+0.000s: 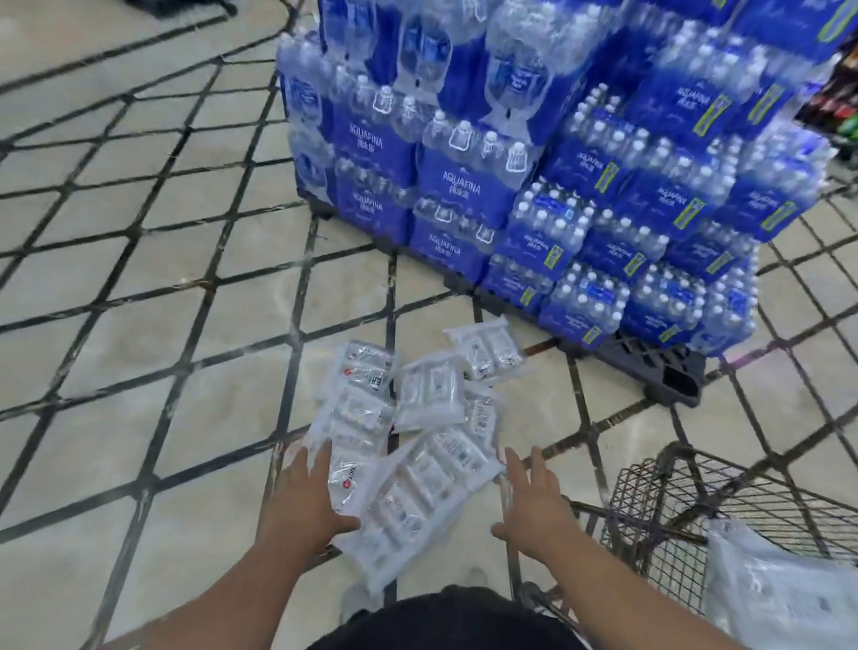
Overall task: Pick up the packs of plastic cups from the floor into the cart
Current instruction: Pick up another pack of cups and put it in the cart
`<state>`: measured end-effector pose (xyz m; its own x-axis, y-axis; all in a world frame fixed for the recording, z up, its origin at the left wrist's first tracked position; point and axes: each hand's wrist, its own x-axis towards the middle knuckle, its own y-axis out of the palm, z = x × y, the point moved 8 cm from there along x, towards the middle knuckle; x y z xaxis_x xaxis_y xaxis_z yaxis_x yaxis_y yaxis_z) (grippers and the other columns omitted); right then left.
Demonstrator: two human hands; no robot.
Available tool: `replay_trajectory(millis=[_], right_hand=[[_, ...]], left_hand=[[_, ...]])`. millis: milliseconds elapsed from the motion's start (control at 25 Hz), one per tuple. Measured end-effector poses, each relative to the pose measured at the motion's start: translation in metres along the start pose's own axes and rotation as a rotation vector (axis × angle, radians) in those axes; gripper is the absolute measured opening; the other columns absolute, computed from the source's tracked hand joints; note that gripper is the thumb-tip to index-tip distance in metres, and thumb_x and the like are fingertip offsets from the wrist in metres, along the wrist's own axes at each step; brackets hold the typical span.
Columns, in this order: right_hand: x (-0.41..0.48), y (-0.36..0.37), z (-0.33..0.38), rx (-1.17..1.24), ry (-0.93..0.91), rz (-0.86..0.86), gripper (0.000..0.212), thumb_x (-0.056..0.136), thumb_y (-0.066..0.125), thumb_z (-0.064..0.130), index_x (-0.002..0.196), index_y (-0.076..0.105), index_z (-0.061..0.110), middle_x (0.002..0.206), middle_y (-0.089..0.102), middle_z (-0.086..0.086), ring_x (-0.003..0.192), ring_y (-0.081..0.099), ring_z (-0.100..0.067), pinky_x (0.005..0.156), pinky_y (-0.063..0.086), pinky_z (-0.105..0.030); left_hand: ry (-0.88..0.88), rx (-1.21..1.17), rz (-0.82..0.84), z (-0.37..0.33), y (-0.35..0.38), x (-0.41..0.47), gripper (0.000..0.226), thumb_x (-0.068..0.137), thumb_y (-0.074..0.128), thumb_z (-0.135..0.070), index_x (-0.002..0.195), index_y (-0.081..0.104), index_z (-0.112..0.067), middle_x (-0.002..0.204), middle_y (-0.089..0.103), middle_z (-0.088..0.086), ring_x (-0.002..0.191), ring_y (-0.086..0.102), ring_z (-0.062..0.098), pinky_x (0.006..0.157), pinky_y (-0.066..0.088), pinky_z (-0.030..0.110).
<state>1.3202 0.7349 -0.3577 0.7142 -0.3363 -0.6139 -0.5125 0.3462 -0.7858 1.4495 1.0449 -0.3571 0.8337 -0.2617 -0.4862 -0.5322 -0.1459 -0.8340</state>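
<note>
Motion blur smears the water bottle cases; the wire cart at lower right is cut by the frame's edge.

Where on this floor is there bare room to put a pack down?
The tiled floor left of the cup packs lies bare, out to the picture's edge. It is crowded ahead-right: stacked water cases on a pallet, and the cart beside the right hand.
</note>
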Motion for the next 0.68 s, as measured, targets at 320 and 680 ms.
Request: replay_trajectory(millis=[320, 680], right_hand=[[0.034, 0.007, -0.016, -0.087, -0.128, 0.082, 0.117, 0.092, 0.072, 0.047, 0.164, -0.018, 0.026, 0.168, -0.027, -0.016, 0.159, 0.001, -0.037, 0.119, 0.036, -0.042], [0.104, 0.045, -0.050, -0.212, -0.201, 0.295, 0.115, 0.091, 0.071, 0.047, 0.165, -0.014, 0.022, 0.167, -0.028, -0.019, 0.155, 0.011, -0.041, 0.118, 0.036, -0.047]], left_hand=[[-0.130, 0.004, 0.070, -0.020, 0.033, -0.008, 0.126, 0.071, 0.073, -0.070, 0.159, -0.011, -0.035, 0.168, -0.002, 0.003, 0.152, 0.013, 0.028, 0.113, 0.035, 0.044], [-0.436, -0.236, 0.166, -0.045, 0.118, -0.011, 0.127, 0.068, 0.082, -0.061, 0.161, 0.000, -0.030, 0.166, 0.009, 0.008, 0.149, 0.020, 0.034, 0.113, 0.035, 0.052]])
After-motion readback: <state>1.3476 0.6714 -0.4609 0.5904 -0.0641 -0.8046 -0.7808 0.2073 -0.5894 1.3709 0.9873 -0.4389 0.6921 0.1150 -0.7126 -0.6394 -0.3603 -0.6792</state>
